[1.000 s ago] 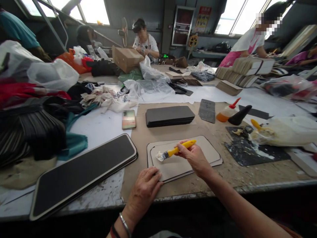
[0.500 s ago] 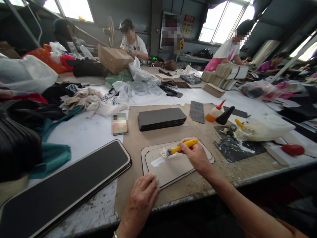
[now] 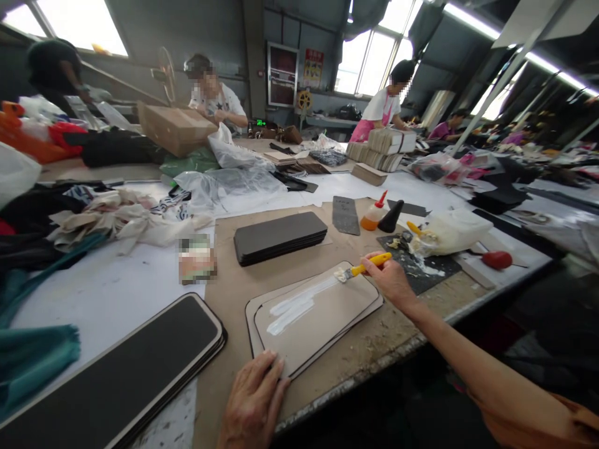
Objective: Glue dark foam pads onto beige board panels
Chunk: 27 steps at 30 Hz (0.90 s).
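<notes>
My right hand [image 3: 386,277] is closed around the yellow handle of a glue brush [image 3: 372,264]. The bristles, clotted with white paste, touch the upper right part of a beige panel [image 3: 318,318] with rounded corners and a dark edge. White streaks of glue [image 3: 292,312] run across the panel's upper left half. Another such panel [image 3: 253,305] lies under it, turned slightly. At the lower left corner, my left hand [image 3: 255,396] rests with its fingers lying flat on the panel's edge, holding nothing.
A stack of dark panels [image 3: 281,236] lies behind. Long black panels [image 3: 126,368] are stacked at left. To the right are a red-tipped bottle [image 3: 372,215], a glue-smeared dark board [image 3: 416,274], a plastic bag of paste [image 3: 453,231] and a red-handled tool [image 3: 496,259]. Co-workers [image 3: 215,100] sit or stand beyond.
The brush has moved right and up along the panel, leaving longer, wider white glue streaks. My left hand stays at the corner. The camera view has turned somewhat to the right.
</notes>
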Available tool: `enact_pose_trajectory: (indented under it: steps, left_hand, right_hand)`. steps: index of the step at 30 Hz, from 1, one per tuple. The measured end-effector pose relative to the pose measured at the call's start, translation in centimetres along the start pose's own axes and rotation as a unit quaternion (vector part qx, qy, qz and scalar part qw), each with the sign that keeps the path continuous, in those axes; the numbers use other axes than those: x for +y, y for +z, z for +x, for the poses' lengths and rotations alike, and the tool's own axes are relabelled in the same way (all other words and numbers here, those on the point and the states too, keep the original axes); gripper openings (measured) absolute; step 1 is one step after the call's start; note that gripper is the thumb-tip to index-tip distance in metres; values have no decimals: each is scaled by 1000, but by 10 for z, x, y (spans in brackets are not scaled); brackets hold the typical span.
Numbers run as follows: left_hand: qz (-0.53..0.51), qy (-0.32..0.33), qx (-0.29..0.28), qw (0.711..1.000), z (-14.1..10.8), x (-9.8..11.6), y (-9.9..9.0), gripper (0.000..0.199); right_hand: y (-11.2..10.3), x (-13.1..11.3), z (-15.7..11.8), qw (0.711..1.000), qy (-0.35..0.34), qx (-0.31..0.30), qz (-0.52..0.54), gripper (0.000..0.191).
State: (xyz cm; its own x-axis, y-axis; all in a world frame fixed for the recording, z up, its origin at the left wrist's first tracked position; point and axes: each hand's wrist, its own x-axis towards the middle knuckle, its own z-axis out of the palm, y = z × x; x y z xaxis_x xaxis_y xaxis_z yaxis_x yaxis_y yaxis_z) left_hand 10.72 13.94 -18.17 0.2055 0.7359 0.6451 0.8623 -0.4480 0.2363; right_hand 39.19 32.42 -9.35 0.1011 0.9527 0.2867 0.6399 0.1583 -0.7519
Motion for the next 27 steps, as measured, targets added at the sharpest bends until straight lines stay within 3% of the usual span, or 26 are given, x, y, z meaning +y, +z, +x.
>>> enact_pose_trajectory:
  steps: [5, 11, 21, 27]
  left_hand:
    - [0, 1, 12, 1000, -1, -3, 3, 24]
    - [-27, -33, 55, 998, 6, 7, -1, 18]
    - [-35, -66, 19, 997, 8, 17, -6, 15]
    - [-41, -48, 30, 998, 7, 17, -7, 12]
  right_hand:
    - [-19, 9, 9, 997, -14, 42, -66, 28]
    - [-5, -20, -13, 982, -122, 11, -143, 23]
    - [57, -96, -105, 968, -188, -146, 77, 10]
    - [52, -104, -137, 960, -133, -190, 155, 13]
